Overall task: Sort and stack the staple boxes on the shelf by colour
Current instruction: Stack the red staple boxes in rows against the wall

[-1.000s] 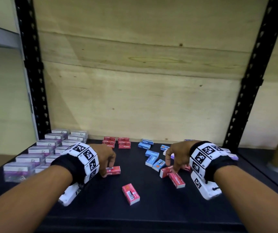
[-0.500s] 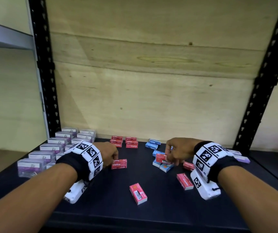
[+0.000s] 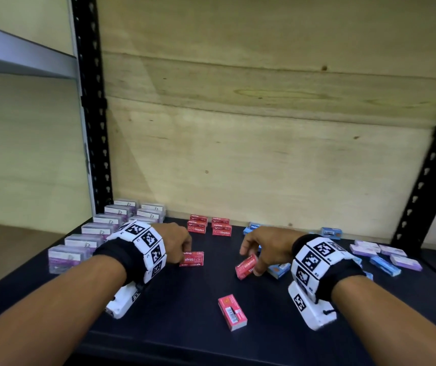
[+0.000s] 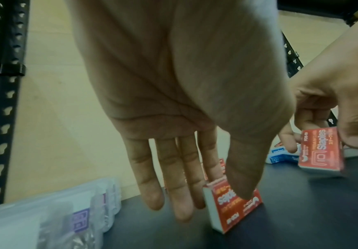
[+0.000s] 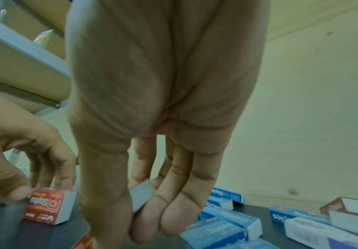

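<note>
On the black shelf [image 3: 158, 313] my left hand [image 3: 183, 256] pinches a red staple box [image 3: 194, 259] standing on its edge; in the left wrist view the thumb [image 4: 243, 188] lies on that red box [image 4: 235, 207]. My right hand [image 3: 251, 260] holds a second red box [image 3: 245, 266] tilted just above the shelf, right of the first. The right wrist view shows only that box's grey end [image 5: 141, 197] between thumb and fingers. Two short red stacks [image 3: 209, 227] stand at the back wall. A third loose red box [image 3: 232, 312] lies near the front.
Rows of purple boxes [image 3: 92, 233] fill the left side by the black upright [image 3: 92, 128]. Blue boxes [image 3: 278, 270] lie scattered under and beyond my right hand, with more blue [image 3: 384, 265] and purple boxes [image 3: 393, 252] at the far right. A plywood wall [image 3: 264, 154] closes the back.
My right hand picked a red box out of the pile at the right and carried it left toward the middle. The left hand has stayed on its red box.
</note>
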`<state>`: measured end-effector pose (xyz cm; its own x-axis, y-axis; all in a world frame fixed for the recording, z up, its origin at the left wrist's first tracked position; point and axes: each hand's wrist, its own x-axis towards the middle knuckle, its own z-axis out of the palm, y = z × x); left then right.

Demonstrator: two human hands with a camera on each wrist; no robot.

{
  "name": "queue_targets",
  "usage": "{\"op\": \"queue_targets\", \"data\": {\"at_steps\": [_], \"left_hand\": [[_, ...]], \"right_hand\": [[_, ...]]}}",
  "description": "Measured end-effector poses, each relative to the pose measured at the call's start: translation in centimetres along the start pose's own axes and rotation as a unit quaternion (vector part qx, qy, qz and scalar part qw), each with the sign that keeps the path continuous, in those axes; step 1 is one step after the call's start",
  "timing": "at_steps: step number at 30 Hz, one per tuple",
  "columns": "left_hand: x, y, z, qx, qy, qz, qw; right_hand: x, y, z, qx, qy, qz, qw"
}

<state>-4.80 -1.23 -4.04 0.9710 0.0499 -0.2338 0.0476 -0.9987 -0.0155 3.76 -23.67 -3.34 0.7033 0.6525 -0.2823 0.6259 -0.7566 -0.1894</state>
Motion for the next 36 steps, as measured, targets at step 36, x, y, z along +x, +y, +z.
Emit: {"op": "queue_targets", "data": {"at_steps": [36], "left_hand": [[5.6,-0.5,-1.1,-0.031,0.044,-0.066,0.996]], "right_hand": [[7.2,-1.1,-0.9,-0.046,0.027,0.027,0.998]]}}
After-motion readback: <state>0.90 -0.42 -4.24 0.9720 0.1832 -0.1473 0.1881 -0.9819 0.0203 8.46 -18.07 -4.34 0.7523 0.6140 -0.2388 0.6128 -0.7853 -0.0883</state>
